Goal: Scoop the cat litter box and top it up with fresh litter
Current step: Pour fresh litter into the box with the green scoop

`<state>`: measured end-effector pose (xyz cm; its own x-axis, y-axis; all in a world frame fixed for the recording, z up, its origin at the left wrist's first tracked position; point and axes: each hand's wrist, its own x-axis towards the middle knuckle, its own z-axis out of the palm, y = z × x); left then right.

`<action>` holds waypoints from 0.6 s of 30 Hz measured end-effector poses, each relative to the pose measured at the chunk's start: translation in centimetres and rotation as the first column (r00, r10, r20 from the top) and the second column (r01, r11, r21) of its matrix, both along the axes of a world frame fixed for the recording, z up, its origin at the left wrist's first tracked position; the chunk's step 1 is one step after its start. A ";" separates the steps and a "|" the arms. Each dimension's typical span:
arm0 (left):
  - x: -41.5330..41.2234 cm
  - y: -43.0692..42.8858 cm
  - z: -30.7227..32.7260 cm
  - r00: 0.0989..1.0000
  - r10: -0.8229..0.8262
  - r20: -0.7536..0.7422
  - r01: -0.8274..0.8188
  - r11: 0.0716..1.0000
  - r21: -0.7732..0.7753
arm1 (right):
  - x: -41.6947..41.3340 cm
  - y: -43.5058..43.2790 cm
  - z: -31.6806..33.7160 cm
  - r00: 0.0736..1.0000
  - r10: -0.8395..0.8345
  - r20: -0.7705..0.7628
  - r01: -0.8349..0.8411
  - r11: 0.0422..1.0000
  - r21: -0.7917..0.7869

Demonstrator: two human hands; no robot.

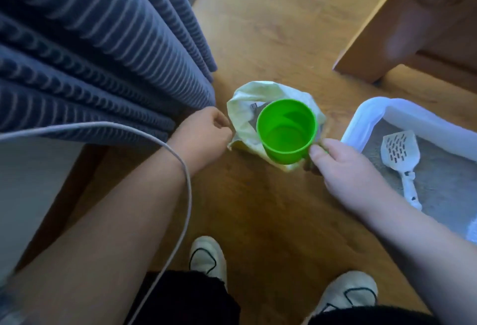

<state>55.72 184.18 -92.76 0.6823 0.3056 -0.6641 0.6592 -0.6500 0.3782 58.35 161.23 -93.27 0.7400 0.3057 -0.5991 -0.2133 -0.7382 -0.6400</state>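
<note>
A pale yellow litter bag stands open on the wooden floor. My left hand pinches its left edge. Over the bag's mouth sits a bright green cup, empty inside, and my right hand grips it at its lower right side. To the right lies the white litter box with grey litter in it. A white slotted scoop rests on that litter, handle pointing toward me.
Blue striped curtains hang at the left, down to the floor. A wooden furniture piece stands at the upper right. A grey cable loops over my left forearm. My two light shoes are at the bottom.
</note>
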 end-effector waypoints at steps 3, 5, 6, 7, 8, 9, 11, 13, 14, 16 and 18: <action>2.8 0.2 -3.2 0.997 -0.064 -0.049 0.069 0.992 0.107 | 2.2 1.1 -2.6 0.995 0.075 0.070 -0.071 0.996 -0.058; 3.9 -0.2 -4.6 0.987 -0.093 -0.131 0.111 0.984 0.142 | 2.9 1.9 -4.2 0.985 0.142 0.094 -0.130 0.984 -0.123; 4.5 -0.4 -5.0 0.988 -0.081 -0.129 0.102 0.982 0.159 | 3.3 2.3 -4.6 0.980 0.176 0.096 -0.159 0.974 -0.161; 4.8 -0.7 -5.0 0.990 -0.060 -0.127 0.081 0.982 0.170 | 3.6 2.6 -4.8 0.974 0.206 0.093 -0.184 0.962 -0.199; 4.9 -1.0 -5.2 0.990 -0.041 -0.138 0.064 0.984 0.169 | 3.6 2.7 -4.7 0.970 0.229 0.088 -0.203 0.950 -0.236; 4.6 -1.3 -5.2 0.987 -0.032 -0.159 0.058 0.985 0.163 | 3.6 2.7 -4.5 0.966 0.247 0.080 -0.217 0.938 -0.269; 3.7 -1.5 -5.4 0.977 -0.007 -0.212 0.034 0.992 0.126 | 3.2 2.3 -4.1 0.963 0.260 0.070 -0.225 0.921 -0.318; 2.9 -1.2 -6.0 0.969 -0.002 -0.247 0.021 0.997 0.073 | 2.7 1.8 -3.9 0.965 0.257 0.049 -0.223 0.907 -0.356; 2.8 -1.2 -6.5 0.962 -0.007 -0.273 0.021 0.999 0.047 | 2.6 1.6 -4.1 0.967 0.250 0.040 -0.219 0.906 -0.363; 3.0 -1.4 -7.4 0.947 0.017 -0.320 -0.016 1.000 0.007 | 2.8 1.6 -4.6 0.974 0.225 0.038 -0.198 0.915 -0.351; 3.8 -1.8 -8.8 0.957 0.070 -0.282 -0.072 0.997 0.001 | 3.4 1.8 -5.1 0.977 0.205 0.059 -0.175 0.926 -0.334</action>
